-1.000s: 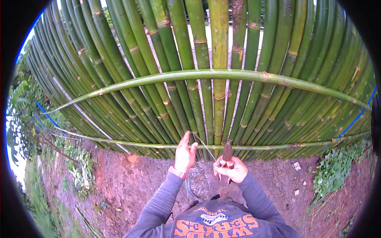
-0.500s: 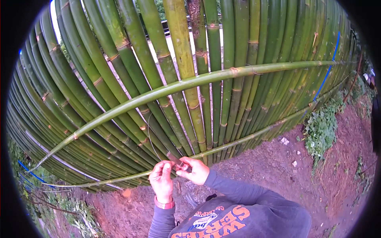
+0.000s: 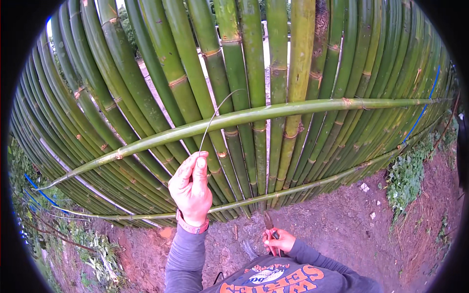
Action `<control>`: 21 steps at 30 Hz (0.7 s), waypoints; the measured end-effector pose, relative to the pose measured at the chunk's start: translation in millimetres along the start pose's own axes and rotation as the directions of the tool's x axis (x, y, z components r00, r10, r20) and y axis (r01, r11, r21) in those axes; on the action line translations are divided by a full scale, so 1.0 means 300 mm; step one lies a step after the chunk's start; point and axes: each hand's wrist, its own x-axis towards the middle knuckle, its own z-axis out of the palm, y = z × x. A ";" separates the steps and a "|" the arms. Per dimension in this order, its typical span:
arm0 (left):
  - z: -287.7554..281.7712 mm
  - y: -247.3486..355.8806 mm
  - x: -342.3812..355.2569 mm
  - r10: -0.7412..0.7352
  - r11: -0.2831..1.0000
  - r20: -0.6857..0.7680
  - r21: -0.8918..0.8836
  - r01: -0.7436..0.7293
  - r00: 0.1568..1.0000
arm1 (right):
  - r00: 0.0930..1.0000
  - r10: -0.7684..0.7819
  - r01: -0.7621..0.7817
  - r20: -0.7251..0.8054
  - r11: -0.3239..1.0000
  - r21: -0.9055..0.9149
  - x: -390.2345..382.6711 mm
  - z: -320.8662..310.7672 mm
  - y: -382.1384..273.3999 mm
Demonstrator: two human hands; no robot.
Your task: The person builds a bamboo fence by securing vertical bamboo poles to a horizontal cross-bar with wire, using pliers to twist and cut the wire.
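Head view: left hand (image 3: pixel 192 188) raised in front of a wall of green bamboo poles (image 3: pixel 300 58), thumb and fingertips pinched together with no visible gap on the lower end of a thin wire (image 3: pixel 217 112). Gripped there, the wire has its length free; it rises in a curve across the upper crosspiece (image 3: pixel 239 118), tip bending to the right. Whether it touches the bamboo, cannot tell. Right hand (image 3: pixel 282 241) low, near the shirt front, fingers curled around the red handles of pliers (image 3: pixel 268 222), head pointing up and away from the body. Likely parked there to leave the left hand room while staying ready in the grip; nothing visible in the tool's bite, though its exact gap is too small to read. Lower crosspiece (image 3: pixel 288 192) runs near the poles' feet; both crosspieces lie across the uprights, probably to keep them in line.
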 end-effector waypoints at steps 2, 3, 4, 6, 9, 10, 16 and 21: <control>0.015 -0.032 -0.012 0.044 0.998 -0.030 0.052 -0.042 0.999 | 0.998 0.020 -0.017 0.062 0.999 -0.050 -0.042 0.004 -0.030; 0.034 -0.045 -0.012 0.104 0.989 -0.064 0.111 -0.097 0.993 | 0.990 0.037 -0.022 0.135 0.994 -0.109 -0.039 -0.017 -0.060; 0.045 -0.025 -0.041 -0.008 0.993 -0.092 0.120 0.019 0.996 | 0.980 0.025 0.026 0.195 0.967 -0.254 -0.022 -0.080 -0.037; 0.077 -0.017 -0.099 0.059 0.993 -0.176 0.113 -0.040 0.983 | 0.978 -0.002 0.054 0.210 0.968 -0.246 -0.011 -0.156 -0.035; 0.100 0.063 -0.171 0.037 0.995 -0.247 0.096 -0.014 0.968 | 0.975 0.068 -0.037 0.210 0.988 -0.148 0.002 -0.205 -0.106; 0.100 0.072 -0.183 0.040 0.994 -0.259 0.108 -0.012 0.965 | 0.976 0.090 -0.061 0.198 0.987 -0.150 0.005 -0.219 -0.129; 0.140 0.014 -0.163 0.016 0.982 -0.339 0.184 0.049 0.941 | 0.954 0.192 -0.151 0.231 0.972 -0.181 0.031 -0.300 -0.182; 0.148 0.015 -0.143 0.083 0.954 -0.384 0.296 0.038 0.920 | 0.952 0.199 -0.158 0.233 0.971 -0.182 0.049 -0.309 -0.178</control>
